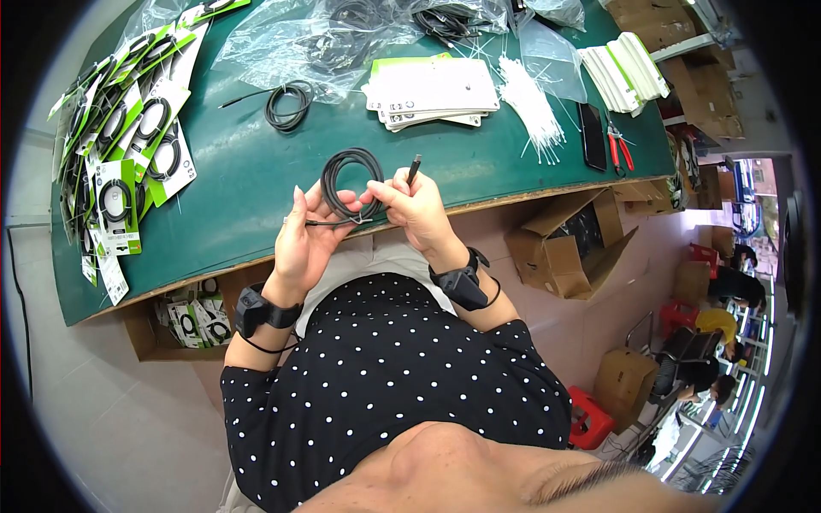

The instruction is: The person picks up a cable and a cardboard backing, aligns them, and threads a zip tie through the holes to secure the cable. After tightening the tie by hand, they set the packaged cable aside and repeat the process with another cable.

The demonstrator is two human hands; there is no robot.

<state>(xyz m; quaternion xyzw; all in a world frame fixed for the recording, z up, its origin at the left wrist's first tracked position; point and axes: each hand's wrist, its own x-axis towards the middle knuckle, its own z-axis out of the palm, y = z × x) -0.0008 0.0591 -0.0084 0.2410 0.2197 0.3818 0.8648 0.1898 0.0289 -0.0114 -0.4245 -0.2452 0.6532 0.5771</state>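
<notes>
A black cable wound into a ring is held up over the table's front edge. My left hand grips the ring at its lower left, with the thumb pointing up and one cable end running across the fingers. My right hand pinches the ring's right side between thumb and fingertip. The cable's other plug end sticks up from between the right-hand fingers. At the bottom of the ring is a thin white cable tie; whether it is fastened I cannot tell.
On the green table lie another coiled cable, stacked cards, white cable ties, a phone and red-handled cutters. Carded cables pile up at left. An open carton stands below the right side.
</notes>
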